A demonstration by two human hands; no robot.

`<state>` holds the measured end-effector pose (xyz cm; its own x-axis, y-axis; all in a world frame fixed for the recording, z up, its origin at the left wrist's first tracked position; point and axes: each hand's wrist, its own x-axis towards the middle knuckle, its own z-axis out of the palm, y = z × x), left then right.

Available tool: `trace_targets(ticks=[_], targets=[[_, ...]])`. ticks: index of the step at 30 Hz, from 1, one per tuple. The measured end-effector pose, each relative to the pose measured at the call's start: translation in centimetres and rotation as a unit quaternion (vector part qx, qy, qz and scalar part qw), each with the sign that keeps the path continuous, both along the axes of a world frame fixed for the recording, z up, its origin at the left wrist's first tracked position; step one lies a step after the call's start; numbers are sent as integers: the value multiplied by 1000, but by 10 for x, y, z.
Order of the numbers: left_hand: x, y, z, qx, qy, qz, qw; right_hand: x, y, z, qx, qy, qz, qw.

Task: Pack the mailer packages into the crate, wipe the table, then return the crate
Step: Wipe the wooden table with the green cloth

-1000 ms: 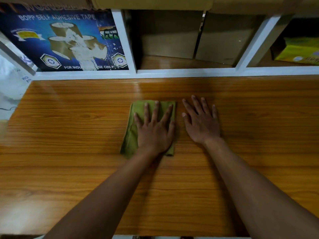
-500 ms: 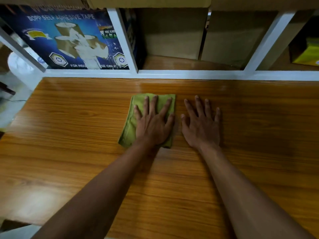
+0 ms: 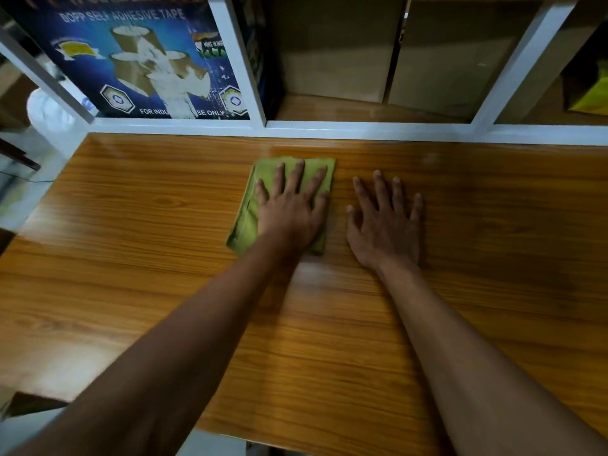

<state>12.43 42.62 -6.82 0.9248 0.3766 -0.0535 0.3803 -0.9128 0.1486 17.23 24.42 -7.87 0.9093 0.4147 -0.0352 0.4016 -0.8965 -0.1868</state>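
The cloth (image 3: 253,205) lay folded flat on the wooden surface (image 3: 131,258), toward its far edge just short of the white shelf frame (image 3: 362,130). The left hand (image 3: 291,212) pressed down on it, grip spread, fingers straight across the fabric, pinching nothing. The right hand (image 3: 385,222) rested flat on the bare wood just beside the cloth, grip likewise spread. The cloth looked soft, thin and light, likely to bunch or slip over the glossy wood unless palm pressure stayed even; a flat palm over its middle seemed the best hold. No crate or mailers showed.
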Motion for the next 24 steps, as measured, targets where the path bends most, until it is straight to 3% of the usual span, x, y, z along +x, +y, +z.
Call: trace_targets(ticks=[5, 9, 13, 16, 21, 24], targets=[[31, 18, 6, -4, 19, 10, 1000, -3, 1, 3, -18, 3, 6, 1000], [-91, -27, 8, -10, -16, 14, 1000, -15, -5, 13, -12, 28, 17, 999], [-182, -62, 11, -40, 19, 11, 999, -63, -12, 13, -26, 37, 13, 999], [-158, -53, 8, -38, 10, 15, 999, -85, -12, 11, -30, 31, 12, 999], [-38, 1, 6, -28, 13, 26, 999, -83, -11, 5, -39, 9, 6, 999], [-31, 4, 8, -26, 26, 33, 999, -82, -10, 6, -38, 5, 6, 999]])
